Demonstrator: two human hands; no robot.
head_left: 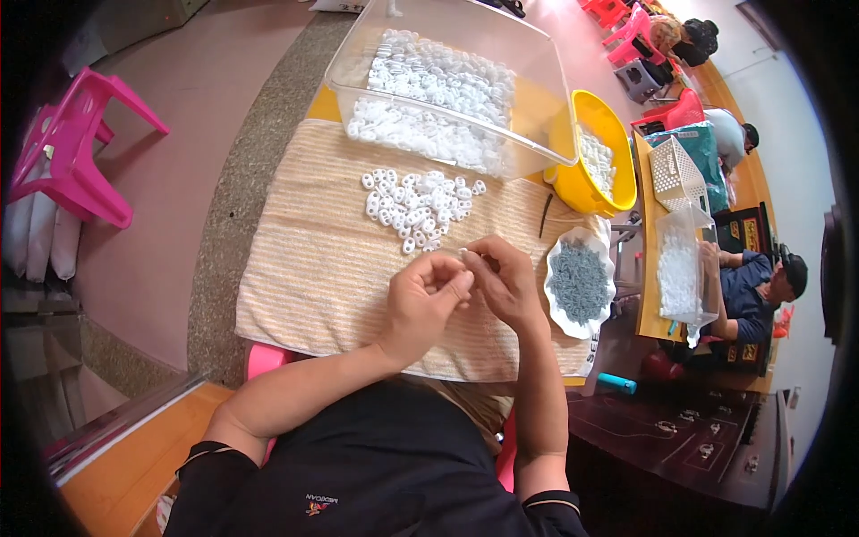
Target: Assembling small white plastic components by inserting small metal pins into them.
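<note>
My left hand [419, 302] and my right hand [504, 279] meet over the towel, with thumbs and fingers pinched together. A tiny pale spot shows between the fingertips, but the fingers hide what they hold. Just beyond them lies a loose pile of small white oval plastic pieces with two holes [420, 204], spread on a beige striped towel [304, 242]. To the right of my right hand is a white scalloped dish [557, 324] heaped with tiny grey pieces [580, 282].
At the far side stands a clear plastic bin [546, 80] full of white pieces. Beside it are a yellow tub [573, 183] of white parts and a thin dark stick [545, 215]. A pink stool [80, 161] stands left. Another person [752, 291] sits at a table on the right.
</note>
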